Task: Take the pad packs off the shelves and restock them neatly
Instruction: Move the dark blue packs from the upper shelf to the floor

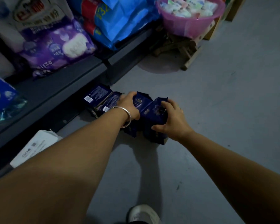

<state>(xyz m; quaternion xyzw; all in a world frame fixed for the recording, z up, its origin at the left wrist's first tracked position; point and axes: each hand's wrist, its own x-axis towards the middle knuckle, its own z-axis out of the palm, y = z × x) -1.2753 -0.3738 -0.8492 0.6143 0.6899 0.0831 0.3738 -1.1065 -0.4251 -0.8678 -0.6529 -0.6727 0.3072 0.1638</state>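
1. Floor [216, 110], grey, smooth concrete, carrying everything listed below apart from the shelved goods.
2. Shelving, dark metal [44, 94], along the left side; lowest board stocked with large bags.
3. Bag, blue crinkled plastic with red and yellow print [119, 18], on the shelf, upper centre.
4. Bag, purple printed plastic with white lettering [55, 46], on the shelf, left of the blue bag.
5. Basin, round pink translucent plastic [190, 21], upper right, filled with pale small packets and seated on a low wooden stool [184, 46].
6. Pad packs, dark navy blue plastic with small white labels [153, 113], clustered on the floor just in front of the shelf base, some lying flat towards the shelf, others upright.
7. Box, white cardboard [34, 146], on the floor beside the shelf foot, lower left.
8. Left hand [129, 107], silver bangle [124, 117] at the wrist, fingers curled over the top of one upright pack.
9. Right hand [171, 118], fingers and thumb spread and wrapped round the neighbouring pack.
10. Shoe, white [144, 214], bottom edge.
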